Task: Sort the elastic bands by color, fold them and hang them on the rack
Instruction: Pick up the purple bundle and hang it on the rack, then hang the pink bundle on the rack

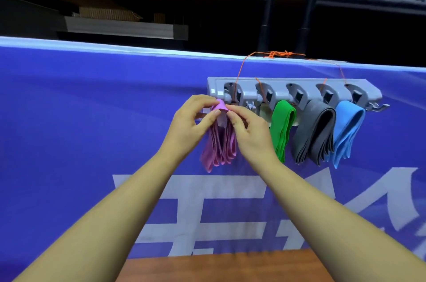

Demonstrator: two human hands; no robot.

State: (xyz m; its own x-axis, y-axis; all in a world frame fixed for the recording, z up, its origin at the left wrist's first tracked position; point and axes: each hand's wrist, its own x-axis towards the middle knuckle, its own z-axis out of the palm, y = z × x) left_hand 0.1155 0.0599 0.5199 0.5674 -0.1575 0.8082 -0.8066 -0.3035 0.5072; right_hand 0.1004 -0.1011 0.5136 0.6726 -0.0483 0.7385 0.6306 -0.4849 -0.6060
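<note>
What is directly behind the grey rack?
A blue banner hangs behind the rack; orange string runs from it over the banner's top edge. Any fixing behind the rack is covered.

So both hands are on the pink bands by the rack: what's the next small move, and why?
Probably slip the pink bands onto the leftmost hook, then let go. The left hand and right hand pinch their fold right by that hook; green bands, gray bands and blue bands already hang on the rack.

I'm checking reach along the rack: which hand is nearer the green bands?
Right. The right hand pinches the pink bands just beside the green bands; the left hand holds their far side, farther away.
</note>
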